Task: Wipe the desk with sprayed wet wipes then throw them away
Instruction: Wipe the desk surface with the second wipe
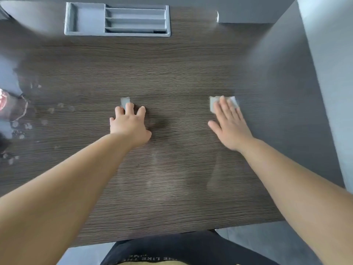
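Near the middle of the counter, well short of the grey organiser tray at its far edge, both hands were pressed down on wet wipes. The left hand lay palm down with its fingers spread and slightly curled, and only a corner of the left wipe showed beyond the fingertips, on the tray's side. The right hand lay flatter, fingers together and extended, covering most of the right wipe, whose edges showed on both sides of the fingers. Neither hand pinched or gripped its wipe; each simply pinned it flat against the wood, which probably kept the whole cloth in contact and let it slide under pressure. Working the two hands well apart likely let each cover its own strip of surface. Faint pale smears nearer the person than the hands suggested damp, already wiped wood, so the wiping looked partly done, with the stretch toward the tray not yet reached.

That tray had one large compartment on the left and three narrow slots on the right; all looked empty, apart from a small dark shape in the nearest slot that was too blurred to identify. No bin for the used wipes was in view.
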The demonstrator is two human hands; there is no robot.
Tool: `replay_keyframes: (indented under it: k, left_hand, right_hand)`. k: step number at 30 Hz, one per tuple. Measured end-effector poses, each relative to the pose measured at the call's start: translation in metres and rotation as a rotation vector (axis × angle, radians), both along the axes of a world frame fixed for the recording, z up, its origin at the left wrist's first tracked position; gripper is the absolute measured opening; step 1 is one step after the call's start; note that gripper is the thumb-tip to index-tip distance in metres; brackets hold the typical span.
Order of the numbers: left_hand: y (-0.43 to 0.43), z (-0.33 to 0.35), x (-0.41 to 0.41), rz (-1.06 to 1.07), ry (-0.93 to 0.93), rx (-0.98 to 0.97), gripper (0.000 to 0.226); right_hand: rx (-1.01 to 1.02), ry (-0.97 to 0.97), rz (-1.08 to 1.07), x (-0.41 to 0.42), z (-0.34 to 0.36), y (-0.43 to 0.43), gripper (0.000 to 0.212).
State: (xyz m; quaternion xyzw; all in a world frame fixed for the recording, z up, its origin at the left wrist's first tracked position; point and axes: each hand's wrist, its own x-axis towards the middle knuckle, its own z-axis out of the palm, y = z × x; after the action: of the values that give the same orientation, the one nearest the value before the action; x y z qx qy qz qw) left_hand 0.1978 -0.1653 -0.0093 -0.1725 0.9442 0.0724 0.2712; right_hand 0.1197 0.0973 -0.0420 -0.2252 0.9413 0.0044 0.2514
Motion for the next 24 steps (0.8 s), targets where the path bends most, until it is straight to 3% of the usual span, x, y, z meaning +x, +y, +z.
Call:
replay_keyframes:
  k: [2,4,9,11,16,18,20,24]
  left_hand:
    - [0.004,-0.001,-0.002,0.003,0.000,-0.014,0.063]
    - [0.007,-0.003,-0.002,0.008,-0.006,-0.016,0.063]
    - [0.004,-0.005,-0.002,0.006,0.009,-0.019,0.064]
    - [0.000,-0.002,-0.002,0.013,0.012,0.013,0.064]
    - [-0.019,0.010,-0.013,0.238,0.146,0.165,0.055]
    - [-0.028,0.009,-0.015,0.303,0.198,0.112,0.053]
    - [-0.038,0.003,-0.014,0.354,0.214,0.050,0.055]
    - [-0.050,-0.009,-0.012,0.446,0.146,0.033,0.062]
  right_hand:
    - [0.036,0.027,-0.212,-0.008,-0.004,-0.020,0.071]
    - [0.058,0.034,-0.226,0.004,-0.004,-0.051,0.074]
    - [-0.099,-0.074,0.477,0.052,0.003,-0.054,0.075]
    - [-0.082,-0.053,0.522,0.030,0.002,-0.033,0.073]
    - [-0.010,-0.024,-0.128,-0.052,0.003,-0.059,0.067]
    - [0.004,-0.025,-0.223,-0.049,0.001,-0.094,0.070]
    - [-0.010,-0.013,-0.049,-0.017,-0.004,-0.120,0.073]
    - [-0.122,-0.023,0.529,0.031,-0.004,-0.098,0.075]
